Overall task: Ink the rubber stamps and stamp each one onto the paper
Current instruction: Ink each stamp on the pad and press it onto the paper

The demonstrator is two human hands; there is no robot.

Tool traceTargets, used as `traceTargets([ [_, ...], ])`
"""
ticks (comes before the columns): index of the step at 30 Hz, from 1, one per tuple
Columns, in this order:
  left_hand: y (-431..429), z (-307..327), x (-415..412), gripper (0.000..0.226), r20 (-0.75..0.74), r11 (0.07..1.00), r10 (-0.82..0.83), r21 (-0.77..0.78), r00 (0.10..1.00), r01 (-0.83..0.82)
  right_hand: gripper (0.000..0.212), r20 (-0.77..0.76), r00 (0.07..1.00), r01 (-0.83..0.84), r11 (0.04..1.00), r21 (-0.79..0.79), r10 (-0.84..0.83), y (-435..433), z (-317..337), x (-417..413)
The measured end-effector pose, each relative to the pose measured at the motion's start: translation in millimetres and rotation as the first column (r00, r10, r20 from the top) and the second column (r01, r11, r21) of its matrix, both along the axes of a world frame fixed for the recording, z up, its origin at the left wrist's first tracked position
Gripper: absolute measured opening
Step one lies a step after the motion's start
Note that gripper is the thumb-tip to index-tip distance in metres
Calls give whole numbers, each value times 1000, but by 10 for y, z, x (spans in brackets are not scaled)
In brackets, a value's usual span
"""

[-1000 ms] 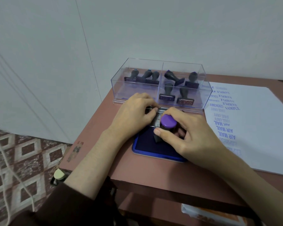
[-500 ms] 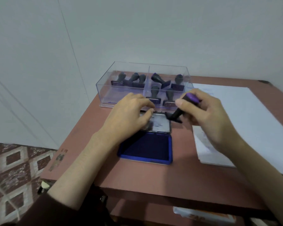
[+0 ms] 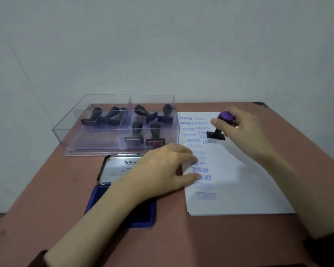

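Note:
My right hand grips a black rubber stamp with a purple cap, its base low over the upper part of the white paper. Whether the base touches the sheet I cannot tell. The paper carries blue prints such as FRAGILE, AMENDED and AIR MAIL along its left side. My left hand lies with fingers spread across the paper's left edge and over the open blue ink pad. The pad's lid is folded back.
A clear plastic box with two compartments stands at the back left of the brown table, holding several dark stamps. A grey wall rises right behind the table. The table's far right corner is near the paper.
My right hand carried the stamp from the ink pad to the right, over the paper. My left hand slid from the pad's lid to the paper's left edge. The view swung right.

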State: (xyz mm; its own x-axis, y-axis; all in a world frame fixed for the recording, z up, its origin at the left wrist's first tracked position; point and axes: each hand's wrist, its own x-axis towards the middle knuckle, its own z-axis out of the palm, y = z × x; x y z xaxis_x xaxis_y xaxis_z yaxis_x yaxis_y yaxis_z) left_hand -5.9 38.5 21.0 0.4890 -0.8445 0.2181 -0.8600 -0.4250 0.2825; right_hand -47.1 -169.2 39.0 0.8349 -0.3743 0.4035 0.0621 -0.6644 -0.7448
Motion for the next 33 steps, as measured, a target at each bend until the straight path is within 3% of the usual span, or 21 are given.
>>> traceTargets([
  [3,-1,-18,-14,46,28,1000,-9,3,1000,9,23,-56,998,-7,994,-108,1,0,-40,-2],
  [33,-14,-42,-2,47,36,1000,-6,4,999,6,23,-137,989,-69,985,-161,47,42,-104,37],
])
